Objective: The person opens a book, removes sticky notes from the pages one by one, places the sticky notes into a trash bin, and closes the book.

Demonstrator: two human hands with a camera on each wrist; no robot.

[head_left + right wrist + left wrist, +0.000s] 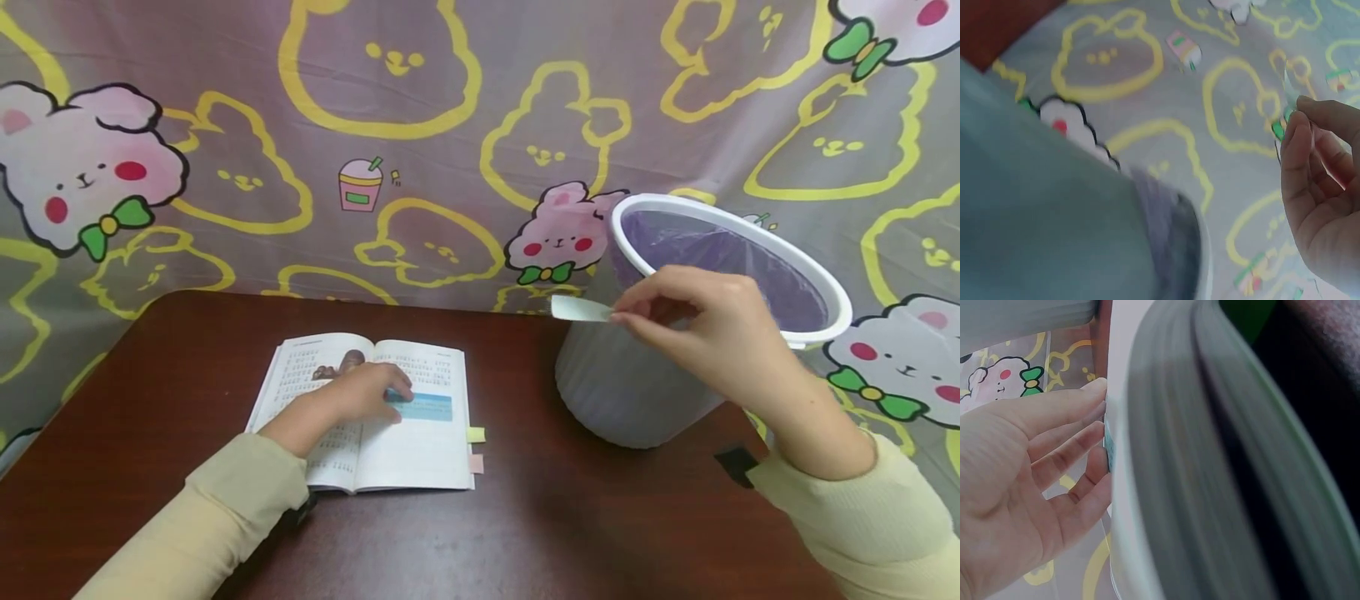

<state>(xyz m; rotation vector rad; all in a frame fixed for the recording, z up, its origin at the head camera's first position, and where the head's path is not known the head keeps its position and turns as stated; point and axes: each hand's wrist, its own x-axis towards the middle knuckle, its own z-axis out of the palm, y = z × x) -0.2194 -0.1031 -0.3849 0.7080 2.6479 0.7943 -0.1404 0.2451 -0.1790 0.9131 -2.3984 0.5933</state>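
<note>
An open book (416, 458) lies on the table, with printed text, a brown picture and a blue block (435, 407) on its pages. My left hand (363, 390) rests on it near the blue block, fingertips on the page. In the left wrist view that hand (1022, 469) has loosely bent fingers against the paper, beside the thick page edges (1172, 456). Between thumb and forefinger my right hand (705, 321) pinches a pale green sticky note (579, 309), its free end pointing left. It is raised in front of a grey bin (637, 383).
The bin has a white rim (840, 308) and a purple liner (705, 242), and stands at the table's right. A yellow tab (476, 434) and a pink tab (477, 463) stick out of the book's right edge. Behind the brown table (517, 533) hangs a patterned curtain (450, 158).
</note>
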